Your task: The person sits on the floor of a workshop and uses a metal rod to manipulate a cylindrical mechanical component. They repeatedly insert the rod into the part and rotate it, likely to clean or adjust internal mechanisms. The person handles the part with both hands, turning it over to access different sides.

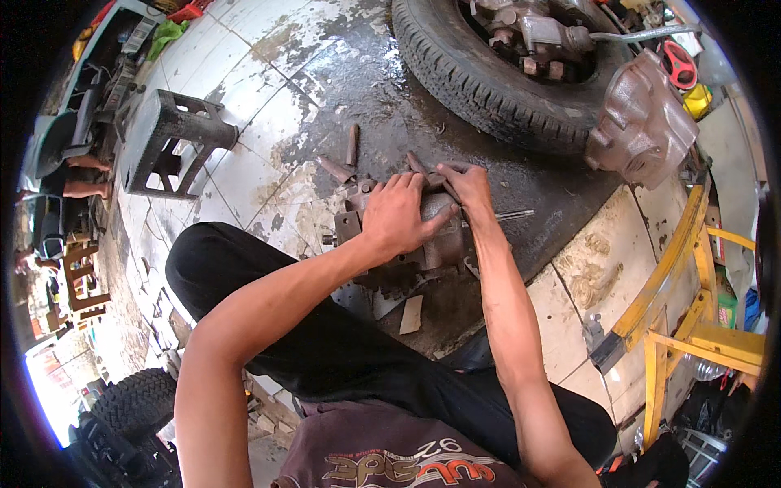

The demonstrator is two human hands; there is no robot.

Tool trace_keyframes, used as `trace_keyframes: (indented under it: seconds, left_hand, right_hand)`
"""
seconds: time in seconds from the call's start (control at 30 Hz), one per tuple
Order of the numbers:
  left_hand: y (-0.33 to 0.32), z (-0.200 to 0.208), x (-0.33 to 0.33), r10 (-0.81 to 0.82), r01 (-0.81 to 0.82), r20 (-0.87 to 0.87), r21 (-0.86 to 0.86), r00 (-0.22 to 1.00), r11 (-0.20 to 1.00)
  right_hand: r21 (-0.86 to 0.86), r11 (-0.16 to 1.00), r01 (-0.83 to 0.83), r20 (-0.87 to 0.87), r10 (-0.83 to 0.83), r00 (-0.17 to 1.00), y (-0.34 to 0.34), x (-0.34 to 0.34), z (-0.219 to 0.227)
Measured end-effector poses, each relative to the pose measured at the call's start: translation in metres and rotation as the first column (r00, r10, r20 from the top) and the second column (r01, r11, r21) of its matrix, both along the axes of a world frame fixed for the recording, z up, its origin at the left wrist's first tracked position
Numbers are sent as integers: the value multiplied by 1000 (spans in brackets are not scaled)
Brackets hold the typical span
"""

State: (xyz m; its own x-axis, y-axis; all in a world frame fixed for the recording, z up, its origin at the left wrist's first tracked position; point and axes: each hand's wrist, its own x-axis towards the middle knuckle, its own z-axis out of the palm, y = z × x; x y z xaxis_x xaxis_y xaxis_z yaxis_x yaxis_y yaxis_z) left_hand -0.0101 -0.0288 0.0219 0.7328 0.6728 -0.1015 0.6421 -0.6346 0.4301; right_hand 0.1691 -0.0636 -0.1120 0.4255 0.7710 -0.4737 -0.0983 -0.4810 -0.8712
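Note:
A greasy grey metal gearbox-like casting [444, 244] sits on the floor in front of my crossed legs. My left hand [403, 213] lies over its top, fingers stretched forward and thumb apart. Close beside it, my right hand [468, 189] is bent at the wrist with its fingers curled together at the casting's far side; what they grip is hidden. Dark rod-like pieces stick up beyond the casting: one upright [352, 145], a slanted stub [332, 168] and another stub [416, 161] near my right fingers. A thin metal shaft [516, 215] points right from behind my right wrist.
A big tyre [488, 102] with metal parts inside lies far right, a brown metal housing [639, 122] against it. On the right stands a yellow metal frame [663, 281]. A grey plastic stool [175, 146] stands left; a flat light scrap [412, 315] lies near my legs.

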Motion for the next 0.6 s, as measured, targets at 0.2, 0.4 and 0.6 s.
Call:
trace_keyframes:
  seconds: [0.2,0.4,0.6]
  left_hand:
    - [-2,-2,-6,-15,15,-13,23,1000,1000]
    - [1,0,-6,-11,11,-43,-2,999,1000]
    - [0,2,-2,-17,15,-54,-41,998,999]
  right_hand:
    - [96,994,56,-253,-30,967,-12,-1,2]
    - [22,1000,-10,-106,13,994,-3,-6,2]
    - [-106,994,-37,201,57,978,5,-2,9]
